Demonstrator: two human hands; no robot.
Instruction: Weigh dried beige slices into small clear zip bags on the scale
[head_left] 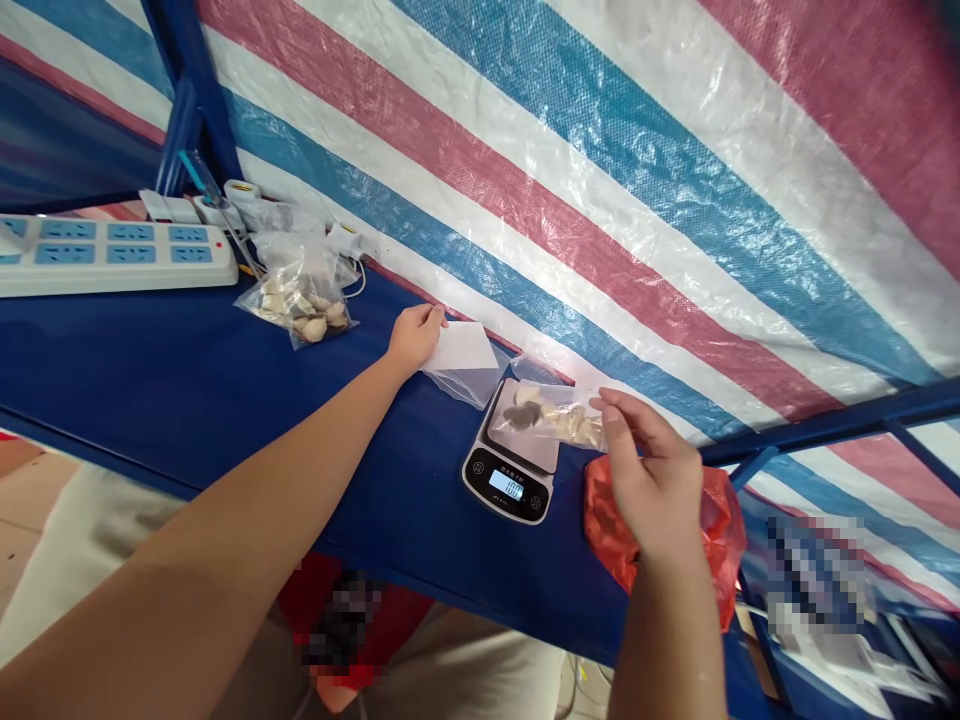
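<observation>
My left hand (417,338) is closed with a pinch on the left edge of a white paper sheet (465,347), which lies over clear plastic bags (466,385). A small kitchen scale (480,470) with a lit display (507,486) stands to the right of them; the digits look like 10.0, though the last part is unclear. Over its weighing plate lies a small clear bag (559,415) with pale dried pieces and a dark brown piece inside. The thumb and fingers of my right hand (656,475) pinch the right end of this bag.
A bag of pale chunks (304,300) stands at the back left, beside a long power strip (120,255). A crumpled red plastic bag (604,520) lies under my right hand. Striped sheeting (525,190) slopes up behind the blue tabletop (150,370). Blue frame bars (840,418) run at the right.
</observation>
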